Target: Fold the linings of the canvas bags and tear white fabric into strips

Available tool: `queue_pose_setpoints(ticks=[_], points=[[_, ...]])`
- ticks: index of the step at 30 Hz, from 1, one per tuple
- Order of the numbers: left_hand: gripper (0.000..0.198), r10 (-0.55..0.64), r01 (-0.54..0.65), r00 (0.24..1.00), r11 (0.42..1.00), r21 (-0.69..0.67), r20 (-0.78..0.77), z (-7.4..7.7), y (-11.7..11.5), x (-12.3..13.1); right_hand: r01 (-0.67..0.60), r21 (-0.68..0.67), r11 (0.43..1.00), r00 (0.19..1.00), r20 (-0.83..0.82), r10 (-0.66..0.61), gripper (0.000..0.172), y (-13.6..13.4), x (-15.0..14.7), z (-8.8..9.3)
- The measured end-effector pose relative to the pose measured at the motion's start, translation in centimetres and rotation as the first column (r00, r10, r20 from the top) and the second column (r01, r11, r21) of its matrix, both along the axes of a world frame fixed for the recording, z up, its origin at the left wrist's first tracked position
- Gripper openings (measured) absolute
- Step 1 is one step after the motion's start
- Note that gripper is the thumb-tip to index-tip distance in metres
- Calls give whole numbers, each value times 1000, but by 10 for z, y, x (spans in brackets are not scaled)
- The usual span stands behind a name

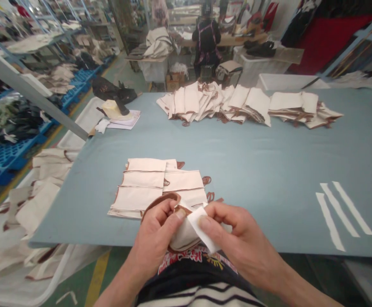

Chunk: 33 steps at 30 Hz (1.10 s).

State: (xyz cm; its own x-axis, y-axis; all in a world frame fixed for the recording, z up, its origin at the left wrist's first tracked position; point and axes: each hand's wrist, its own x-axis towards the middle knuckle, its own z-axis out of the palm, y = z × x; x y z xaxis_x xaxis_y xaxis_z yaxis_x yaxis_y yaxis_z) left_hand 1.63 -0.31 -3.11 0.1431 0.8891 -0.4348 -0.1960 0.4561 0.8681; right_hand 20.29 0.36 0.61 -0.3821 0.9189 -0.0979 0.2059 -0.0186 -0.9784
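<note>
My left hand (156,226) is closed on a cream fabric piece (184,235) with a brown band curving from its upper edge. A white strip (199,225) is pinched between the thumb and fingers of my right hand (237,232), right beside the fabric's edge. Both hands are close together over the front edge of the table. Just beyond them lie flat stacks of cream fabric pieces (143,197) with brown edging and small brown loops. I cannot tell whether the strip is joined to the fabric.
Three white strips (341,215) lie on the blue-grey table (252,149) at right. More cream pieces (188,100) are heaped along its far side. A yellow block (111,109) sits at the far left corner. White bins (58,281) stand at left; a person (206,42) is beyond.
</note>
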Motion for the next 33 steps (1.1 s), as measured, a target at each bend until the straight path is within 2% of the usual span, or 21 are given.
queue_pose_setpoints(ticks=[3, 9, 16, 20, 26, 29, 31, 33], points=[[37, -25, 25, 999, 1000, 4, -48, 2, -1, 0, -3, -117, 993, 997, -74, -5, 34, 6, 1, -3], [37, -15, 15, 999, 1000, -9, -30, 4, -4, -2, -16, -179, 984, 998, -67, 4, 34, 12, -2, -4], [38, -66, 68, 996, 997, 32, -60, 0, -2, -5, -23, -220, 975, 998, -67, 9, 22, 14, -2, -6], [40, -83, 86, 994, 996, 38, -74, 3, -1, -3, 9, -100, 995, 1000, 25, -6, 24, 15, -2, -11], [42, -69, 70, 994, 998, 10, -81, 5, -1, -1, 55, 27, 998, 998, 43, -56, 29, 14, -5, -17], [40, -53, 54, 996, 998, 14, -74, 4, -1, -1, 105, 187, 977, 984, 124, -129, 25, 15, -2, -19], [37, -43, 44, 996, 999, 21, -75, 2, -2, -2, 163, 380, 910, 952, 181, -246, 20, 18, 2, -20], [34, -22, 25, 996, 999, 35, -92, 0, -1, -1, 195, 622, 758, 891, 211, -403, 16, 21, 5, -21]])
